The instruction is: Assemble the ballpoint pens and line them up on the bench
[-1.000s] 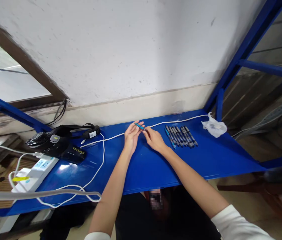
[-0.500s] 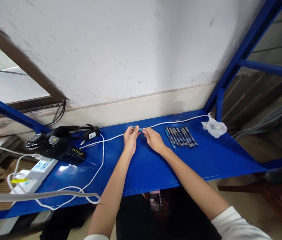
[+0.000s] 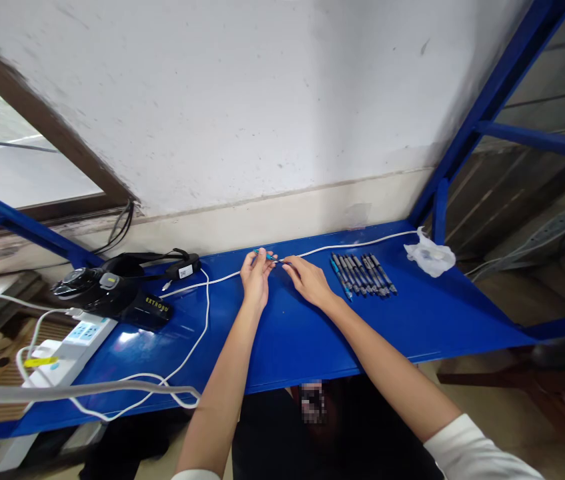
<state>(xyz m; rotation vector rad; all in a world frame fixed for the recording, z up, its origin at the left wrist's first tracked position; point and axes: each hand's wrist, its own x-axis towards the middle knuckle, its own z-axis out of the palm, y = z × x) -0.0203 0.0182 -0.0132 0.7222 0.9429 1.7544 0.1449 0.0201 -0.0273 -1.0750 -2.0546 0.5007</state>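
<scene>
My left hand [image 3: 257, 277] is closed around a blue pen [image 3: 263, 255], its blue barrel showing between thumb and fingers. A thin dark piece [image 3: 279, 261], which looks like the pen's refill, spans the small gap between my hands. The fingertips of my right hand [image 3: 308, 279] pinch the pen's right end; that end is mostly hidden by the fingers. To the right of this hand, several dark grey pens [image 3: 365, 275] lie side by side in a row. One blue pen [image 3: 341, 277] lies at the row's left end.
A white cable [image 3: 362, 241] runs along the back of the blue table [image 3: 302, 340]. At the right lies a crumpled white plastic bag [image 3: 429, 255]. On the left are a black device [image 3: 127, 300], a white power strip [image 3: 72, 343] and a looped white cord [image 3: 197, 340].
My left hand has shifted slightly left with the pen. The gap between my hands has widened, and a thin dark piece now shows where blue was visible.
</scene>
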